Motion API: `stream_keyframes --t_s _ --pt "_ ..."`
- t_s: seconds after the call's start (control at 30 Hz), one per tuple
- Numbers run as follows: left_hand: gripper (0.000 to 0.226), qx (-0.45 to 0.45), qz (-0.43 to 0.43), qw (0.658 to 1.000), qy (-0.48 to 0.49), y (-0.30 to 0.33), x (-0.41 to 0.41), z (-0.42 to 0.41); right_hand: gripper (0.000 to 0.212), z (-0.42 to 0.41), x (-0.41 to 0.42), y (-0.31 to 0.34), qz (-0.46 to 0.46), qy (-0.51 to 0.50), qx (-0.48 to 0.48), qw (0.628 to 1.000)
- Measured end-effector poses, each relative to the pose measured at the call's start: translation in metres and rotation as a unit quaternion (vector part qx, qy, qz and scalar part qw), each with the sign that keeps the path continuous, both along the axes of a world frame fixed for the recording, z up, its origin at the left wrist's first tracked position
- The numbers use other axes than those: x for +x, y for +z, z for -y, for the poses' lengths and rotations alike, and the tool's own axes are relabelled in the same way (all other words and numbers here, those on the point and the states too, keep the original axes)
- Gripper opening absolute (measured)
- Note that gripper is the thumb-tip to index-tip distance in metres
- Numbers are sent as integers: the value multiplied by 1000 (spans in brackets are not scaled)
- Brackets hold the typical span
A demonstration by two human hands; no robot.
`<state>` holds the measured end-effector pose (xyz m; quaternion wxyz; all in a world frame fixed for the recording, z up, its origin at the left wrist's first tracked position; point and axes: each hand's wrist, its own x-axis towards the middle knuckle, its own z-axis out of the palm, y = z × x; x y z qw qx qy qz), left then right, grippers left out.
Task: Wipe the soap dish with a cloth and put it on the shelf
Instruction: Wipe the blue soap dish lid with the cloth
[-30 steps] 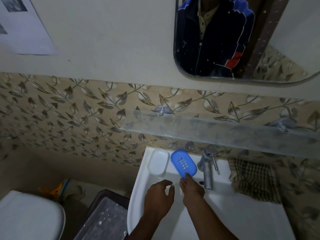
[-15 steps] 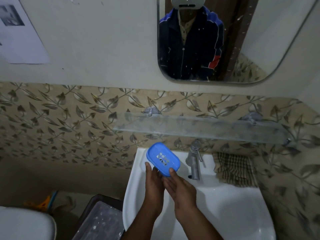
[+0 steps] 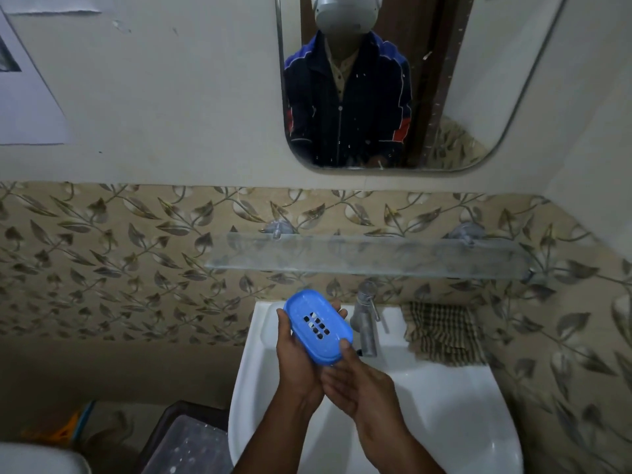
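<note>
A blue oval soap dish (image 3: 318, 326) with drain holes is held above the back left of the white sink (image 3: 444, 398). My left hand (image 3: 294, 357) cups it from below and the left, fingers showing past its far edge. My right hand (image 3: 355, 381) holds its near right end, thumb on the rim. A brown checked cloth (image 3: 441, 333) lies on the sink's back right corner, right of the tap. The frosted glass shelf (image 3: 369, 256) is fixed to the tiled wall just above the sink, with nothing on it.
A metal tap (image 3: 366, 323) stands right beside the dish. A mirror (image 3: 393, 80) hangs above the shelf. Left of the sink are a dark bin with a grey lid (image 3: 184, 443) and a white toilet edge (image 3: 37, 460).
The dish went from lying on the sink's back ledge to being lifted in both hands. The view has shifted upward and left, so the white tray beside it is hidden now.
</note>
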<state>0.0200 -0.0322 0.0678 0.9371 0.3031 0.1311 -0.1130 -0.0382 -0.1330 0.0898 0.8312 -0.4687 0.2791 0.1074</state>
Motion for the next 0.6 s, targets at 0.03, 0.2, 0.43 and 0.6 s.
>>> stream_keyframes --t_s 0.03,0.2,0.43,0.6 --pt "77 -1 -2 1000 13 -3 2 0 55 10 6 -6 5 -8 -48 999" --pt "74 -19 -3 1000 20 -5 7 -3 36 115 53 -60 124 -30 -639 758" --pt "75 -29 -2 1000 -8 -4 11 -7 85 189 103 -113 39 277 -843 460" --pt "78 -26 2 999 -23 -3 13 -12 73 198 107 -129 200 138 -803 544"
